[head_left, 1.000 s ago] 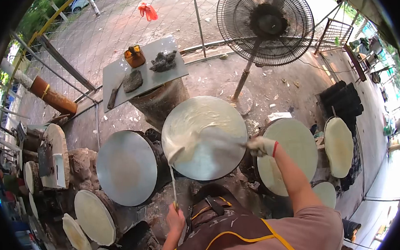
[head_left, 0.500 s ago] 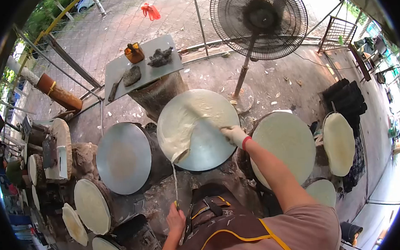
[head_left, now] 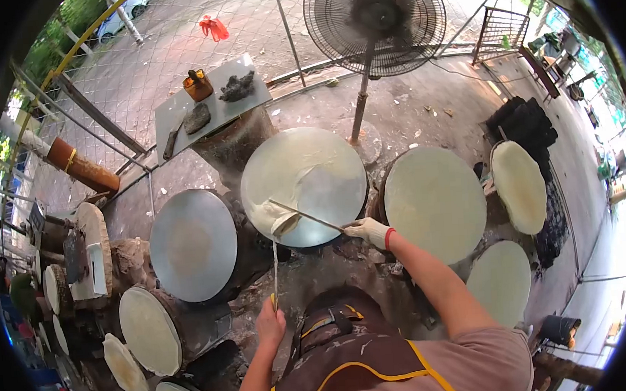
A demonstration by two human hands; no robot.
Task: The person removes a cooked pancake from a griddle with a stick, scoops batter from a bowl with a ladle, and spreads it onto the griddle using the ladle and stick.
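Observation:
My right hand point(head_left: 370, 231), in a white glove with a red cuff, grips a thin spreader stick point(head_left: 305, 215) laid across the near edge of a round metal griddle point(head_left: 331, 194). Pale batter point(head_left: 283, 172) covers the griddle's left and far parts; the right near part is bare metal. My left hand point(head_left: 269, 323) holds the long handle of a ladle point(head_left: 282, 224), whose bowl rests at the griddle's near left rim. I wear a brown apron with yellow trim.
A bare griddle point(head_left: 193, 244) stands to the left. A batter-coated griddle point(head_left: 435, 202) and other pale discs point(head_left: 519, 184) are to the right. More discs point(head_left: 149, 331) lie lower left. A standing fan point(head_left: 374, 23) and a grey slab table point(head_left: 211, 108) are behind.
My right hand has drawn the spreader back from the griddle's right side to its near edge. Batter now covers more of the griddle. The left hand and ladle have barely moved.

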